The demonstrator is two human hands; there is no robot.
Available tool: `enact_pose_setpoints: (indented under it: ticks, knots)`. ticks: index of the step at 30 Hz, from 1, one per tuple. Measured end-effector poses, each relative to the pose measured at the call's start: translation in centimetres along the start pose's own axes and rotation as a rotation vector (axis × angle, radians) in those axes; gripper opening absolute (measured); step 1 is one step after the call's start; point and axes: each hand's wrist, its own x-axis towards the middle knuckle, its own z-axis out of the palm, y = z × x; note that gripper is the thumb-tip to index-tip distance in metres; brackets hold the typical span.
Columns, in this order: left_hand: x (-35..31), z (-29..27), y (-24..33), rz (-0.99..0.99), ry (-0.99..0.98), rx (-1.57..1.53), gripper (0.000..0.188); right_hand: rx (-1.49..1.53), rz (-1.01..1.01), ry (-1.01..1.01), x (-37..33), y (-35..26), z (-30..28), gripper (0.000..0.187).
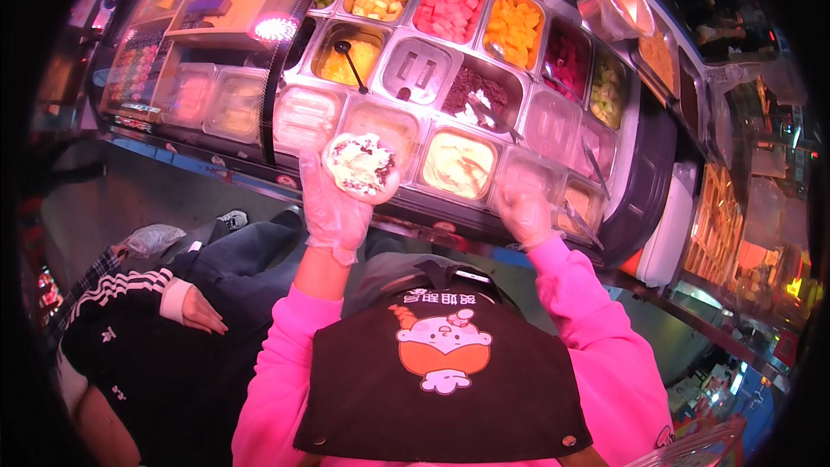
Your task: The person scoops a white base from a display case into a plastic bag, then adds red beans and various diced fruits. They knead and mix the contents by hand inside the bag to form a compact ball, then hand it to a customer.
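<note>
My left hand (333, 216), in a clear plastic glove, is closed around a round pale wrapper (361, 166) topped with white cream and dark crumbly bits. It is held up over the near row of the metal tubs. To the right, my right hand (525, 212), gloved too, is at a near-row tub with its fingers curled together. Whatever those fingers may hold is hidden. Between the hands sits a tub of pale yellow cream (458, 164). Behind that is a tub of dark crumbly filling (484, 97) with white cream smears and a utensil handle (497, 118) in it.
Diced pink fruit (450, 4) and orange fruit (513, 30) fill tubs at the back. A black-handled spoon (350, 62) stands in a yellow tub. A lidded tub (418, 69) is in the middle. At left, a person in a black jacket (164, 346) is close to the counter.
</note>
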Motion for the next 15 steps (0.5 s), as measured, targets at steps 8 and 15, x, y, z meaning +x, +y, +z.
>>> enact_pose_setpoints:
  ticks: [8,15]
  knots:
    - [-0.7,0.6,-1.8,-0.066,0.028,-0.018,0.082,0.851,0.81,-0.286,-1.2,0.2,1.9,0.018]
    - [0.1,1.8,-3.6,-0.098,-0.007,0.016,0.083,1.741,1.101,-0.327,-0.2,-2.5,-5.7,0.012]
